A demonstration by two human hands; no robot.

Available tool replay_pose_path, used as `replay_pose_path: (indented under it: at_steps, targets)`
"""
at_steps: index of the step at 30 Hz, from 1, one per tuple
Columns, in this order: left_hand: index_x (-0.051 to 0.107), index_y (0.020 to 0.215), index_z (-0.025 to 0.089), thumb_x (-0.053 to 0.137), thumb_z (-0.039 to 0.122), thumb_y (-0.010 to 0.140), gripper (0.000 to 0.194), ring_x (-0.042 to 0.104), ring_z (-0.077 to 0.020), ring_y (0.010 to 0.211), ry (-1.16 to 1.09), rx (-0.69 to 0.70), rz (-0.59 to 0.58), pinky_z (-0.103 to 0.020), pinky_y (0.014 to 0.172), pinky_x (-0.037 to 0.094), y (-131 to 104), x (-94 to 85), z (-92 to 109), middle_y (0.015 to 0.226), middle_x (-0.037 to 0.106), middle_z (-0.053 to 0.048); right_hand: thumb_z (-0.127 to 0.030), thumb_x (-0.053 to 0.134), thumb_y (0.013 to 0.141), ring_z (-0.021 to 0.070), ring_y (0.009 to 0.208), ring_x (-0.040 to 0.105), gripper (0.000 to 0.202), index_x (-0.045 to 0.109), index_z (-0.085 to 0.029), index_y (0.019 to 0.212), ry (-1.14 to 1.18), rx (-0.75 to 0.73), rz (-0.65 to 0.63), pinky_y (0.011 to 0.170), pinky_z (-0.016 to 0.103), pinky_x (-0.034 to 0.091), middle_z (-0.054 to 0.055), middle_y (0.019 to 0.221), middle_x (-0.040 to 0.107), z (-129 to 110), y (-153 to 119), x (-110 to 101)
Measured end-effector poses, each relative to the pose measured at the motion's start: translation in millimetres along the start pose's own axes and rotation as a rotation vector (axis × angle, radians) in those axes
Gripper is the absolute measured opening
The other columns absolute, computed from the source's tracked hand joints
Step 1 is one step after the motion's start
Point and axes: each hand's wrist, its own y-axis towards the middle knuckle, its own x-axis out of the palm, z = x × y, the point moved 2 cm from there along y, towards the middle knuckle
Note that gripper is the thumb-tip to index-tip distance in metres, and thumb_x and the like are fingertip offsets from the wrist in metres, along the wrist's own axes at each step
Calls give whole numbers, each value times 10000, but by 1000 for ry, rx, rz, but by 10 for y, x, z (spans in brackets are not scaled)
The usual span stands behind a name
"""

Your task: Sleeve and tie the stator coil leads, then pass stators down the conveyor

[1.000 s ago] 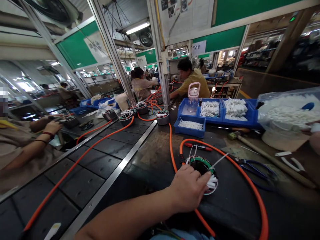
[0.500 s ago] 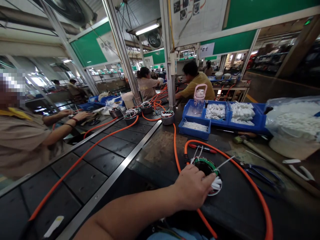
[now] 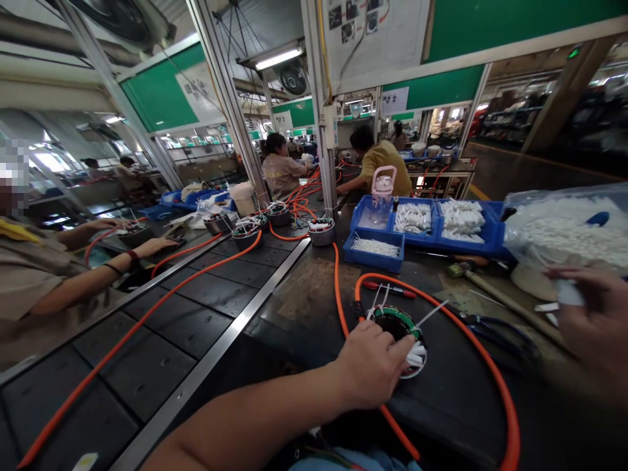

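Observation:
My left hand (image 3: 370, 366) is closed over the near left rim of a ring-shaped motor stator (image 3: 398, 316) on the dark bench. The stator has a green inner edge, white sleeves (image 3: 416, 356) bunched at its near right side, and cable ties (image 3: 434, 314) sticking up from it. An orange cable (image 3: 483, 347) loops around the stator. At the right edge my right hand (image 3: 596, 320), smeared by motion, has a small white piece (image 3: 569, 292) between its fingers. Below it show white ends (image 3: 546, 307) of something on the bench, partly hidden by the hand.
Blue-handled scissors (image 3: 505, 333), a hammer (image 3: 510, 301) and a red marker (image 3: 392, 290) lie nearby. Blue bins (image 3: 375, 260) of white parts stand behind, beside a plastic bag (image 3: 564, 226). Left runs a conveyor (image 3: 147, 353) with more stators; a co-worker's arm (image 3: 93, 278) reaches over its far side.
My right hand has come into view at the right edge with a white piece in it. My left hand stays on the stator. The view has shifted slightly right.

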Motion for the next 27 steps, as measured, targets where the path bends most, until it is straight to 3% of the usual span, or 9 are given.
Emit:
replay_pose_path:
  at_steps: [4, 8, 11, 17, 27]
  targets:
    - [393, 1278, 202, 357, 361, 902, 410, 507, -171, 797, -5, -4, -4, -362, 799, 375, 1, -12, 3, 861, 585, -43, -237, 512, 786, 202, 868, 621, 134, 594, -193, 881, 204, -50, -53, 776, 298, 482, 84, 915, 652, -418, -331, 130]
    - [383, 1284, 202, 351, 360, 901, 415, 504, -176, 797, -15, -7, -5, -365, 795, 378, 1, -21, 3, 875, 586, -46, -250, 473, 804, 210, 932, 601, 146, 545, -213, 925, 330, -138, -184, 851, 346, 470, 67, 982, 630, -562, -703, 376]
    - [380, 1285, 201, 365, 361, 895, 422, 504, -181, 799, -27, -4, 0, -375, 805, 379, -4, -16, 2, 895, 591, -46, -228, 417, 800, 201, 951, 598, 207, 545, -221, 961, 326, -141, -283, 846, 336, 479, 45, 990, 631, -549, -928, 566]
    - [359, 1296, 195, 395, 357, 880, 448, 501, -180, 799, -31, 4, 31, -377, 803, 383, -21, 24, -15, 916, 592, -47, -291, 429, 779, 199, 905, 619, 273, 581, -229, 997, 255, -2, -512, 784, 302, 511, 25, 1008, 639, -344, -1173, 827]
    - [369, 1285, 162, 373, 360, 891, 441, 509, -178, 784, -54, 33, 56, -354, 762, 388, -35, 34, -39, 902, 594, -61, -293, 428, 764, 198, 909, 624, 302, 568, -231, 1024, 166, -56, -529, 750, 285, 521, 25, 1000, 646, -206, -1244, 889]
